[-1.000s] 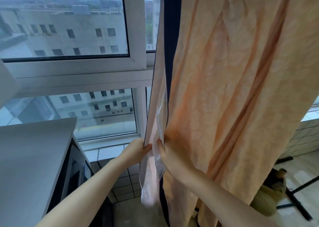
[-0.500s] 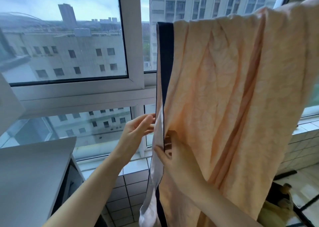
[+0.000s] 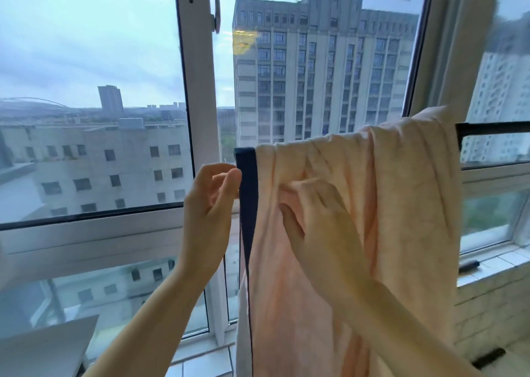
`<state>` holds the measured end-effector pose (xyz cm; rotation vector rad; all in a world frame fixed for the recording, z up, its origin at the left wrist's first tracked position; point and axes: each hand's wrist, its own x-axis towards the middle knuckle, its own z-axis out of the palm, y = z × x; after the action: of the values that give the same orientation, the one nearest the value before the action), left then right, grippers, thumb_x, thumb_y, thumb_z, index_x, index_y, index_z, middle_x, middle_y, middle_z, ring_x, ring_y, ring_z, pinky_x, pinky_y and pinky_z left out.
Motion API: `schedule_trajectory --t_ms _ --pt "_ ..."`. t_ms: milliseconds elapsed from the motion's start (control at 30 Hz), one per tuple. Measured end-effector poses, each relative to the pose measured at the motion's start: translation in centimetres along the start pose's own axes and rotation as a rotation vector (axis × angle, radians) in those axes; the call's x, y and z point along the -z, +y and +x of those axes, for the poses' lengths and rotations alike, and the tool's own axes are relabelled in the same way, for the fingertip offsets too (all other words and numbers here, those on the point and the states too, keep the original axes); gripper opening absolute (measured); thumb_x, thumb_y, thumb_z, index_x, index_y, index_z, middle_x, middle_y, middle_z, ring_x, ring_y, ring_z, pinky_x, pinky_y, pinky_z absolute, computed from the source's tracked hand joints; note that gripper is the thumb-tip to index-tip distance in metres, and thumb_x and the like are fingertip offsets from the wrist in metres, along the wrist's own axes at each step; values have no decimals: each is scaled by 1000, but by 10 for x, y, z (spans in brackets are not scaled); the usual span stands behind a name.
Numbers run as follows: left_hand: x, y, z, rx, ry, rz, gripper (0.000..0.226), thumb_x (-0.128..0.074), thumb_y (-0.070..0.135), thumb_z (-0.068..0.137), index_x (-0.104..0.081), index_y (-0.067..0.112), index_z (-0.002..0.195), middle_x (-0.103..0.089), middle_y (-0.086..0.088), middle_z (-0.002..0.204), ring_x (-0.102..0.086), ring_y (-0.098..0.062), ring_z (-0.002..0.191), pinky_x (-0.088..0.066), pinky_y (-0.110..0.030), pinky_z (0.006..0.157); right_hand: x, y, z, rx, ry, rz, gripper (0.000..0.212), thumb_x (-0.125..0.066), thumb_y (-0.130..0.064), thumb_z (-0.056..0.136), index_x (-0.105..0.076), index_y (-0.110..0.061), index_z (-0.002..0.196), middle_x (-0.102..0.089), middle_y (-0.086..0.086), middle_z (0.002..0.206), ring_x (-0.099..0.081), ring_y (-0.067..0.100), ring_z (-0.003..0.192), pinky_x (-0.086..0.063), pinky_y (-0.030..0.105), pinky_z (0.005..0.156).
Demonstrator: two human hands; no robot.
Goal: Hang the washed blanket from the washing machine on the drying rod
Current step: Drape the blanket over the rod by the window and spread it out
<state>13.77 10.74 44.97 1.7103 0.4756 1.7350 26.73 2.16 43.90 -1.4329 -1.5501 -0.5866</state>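
Change since earlier: both hands have climbed the cloth, from low on the hanging edge a second ago to just under the fold at the top; the view has tilted up with them, so the washing machine corner has nearly dropped out of sight.
Blanket: the peach blanket [image 3: 358, 233] with a navy border [image 3: 248, 181] hangs draped over the black drying rod [image 3: 493, 127], filling the frame from about 12 o'clock down to 6 o'clock, right of centre.
Left hand: the left hand [image 3: 209, 213], at about 9 o'clock of the border, has thumb and forefinger pinched together right at the navy edge; whether cloth is truly caught in that grip I cannot tell.
Right hand: the right hand [image 3: 321, 221] lies on the peach face, fingers spread, fingertips [image 3: 289, 188] pressing into a crease; a flat, unclenched grip, holding nothing.
Handling: soft, limp, probably still damp and therefore heavy for its thickness; it bunches in long folds and would likely slide along the rod if tugged on one side.
Where to hold: the stitched navy border looks the firmest place to pinch; draw it sideways toward 9 o'clock while the flat palm smooths.
Progress: hung already, judging by the drape; spreading remains.
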Motion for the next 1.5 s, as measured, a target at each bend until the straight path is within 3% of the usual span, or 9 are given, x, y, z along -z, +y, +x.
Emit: schedule_trajectory --t_ms 167,333,433,500,733,1033,1167,1300,1500 --pt "-5 6 17 -19 70 135 7 -66 9 87 -61 14 86 -66 7 82 -65 3 73 -47 -8 69 5 14 48 97 74 -231 30 -60 -10 89 -58 -13 119 -57 2 122 -47 22 120 -29 31 108" --pt "-6 5 18 -35 92 173 5 -63 9 90 -61 12 86 -67 7 75 -66 -3 71 -49 -9 66 6 29 68 116 -19 -305 29 -62 -19 93 -60 -19 122 -60 -4 121 -50 20 122 -32 50 110" --pt "-7 10 20 -60 81 192 6 -59 15 93 -59 14 87 -66 5 77 -63 -30 63 -54 -41 59 13 35 76 116 -25 -252 21 -59 -25 95 -64 -22 115 -64 -7 115 -54 19 115 -35 58 105" --pt "-7 14 26 -79 87 207 6 -58 18 93 -59 16 88 -70 11 85 -66 -24 61 -54 -46 55 19 40 80 123 -47 -188 20 -57 -32 95 -64 -24 112 -65 -9 112 -55 17 112 -38 56 101" --pt "-22 18 42 -113 20 352 6 -62 23 91 -60 22 85 -70 17 82 -68 2 80 -55 -25 64 43 71 91 129 -100 -153 25 -55 -47 90 -58 -28 107 -65 -16 103 -58 9 101 -43 44 97" --pt "-45 23 46 -182 46 595 12 -68 15 85 -58 21 81 -66 18 78 -63 7 81 -45 -4 67 70 112 96 195 -137 -165 27 -61 -45 87 -59 -29 108 -67 -14 99 -61 10 95 -44 38 93" --pt "-58 33 44 -215 70 746 24 -67 14 85 -48 24 96 -65 12 85 -62 0 72 -49 -15 60 83 130 99 223 -172 -211 29 -61 -48 87 -60 -30 109 -66 -14 100 -57 12 100 -37 39 97" --pt "-81 39 45 -328 -37 983 10 -61 16 89 -66 22 96 -70 12 87 -64 -7 75 -58 -31 70 88 151 108 289 -215 -173 35 -40 -54 94 -62 -31 109 -67 -16 102 -60 9 98 -43 36 96" --pt "-103 26 41 -402 -58 1115 35 -42 41 95 -73 25 97 -73 12 93 -69 -8 82 -58 -33 77 75 170 114 395 -97 -69 28 -44 -45 96 -69 -34 102 -69 -19 94 -62 7 89 -48 31 85"
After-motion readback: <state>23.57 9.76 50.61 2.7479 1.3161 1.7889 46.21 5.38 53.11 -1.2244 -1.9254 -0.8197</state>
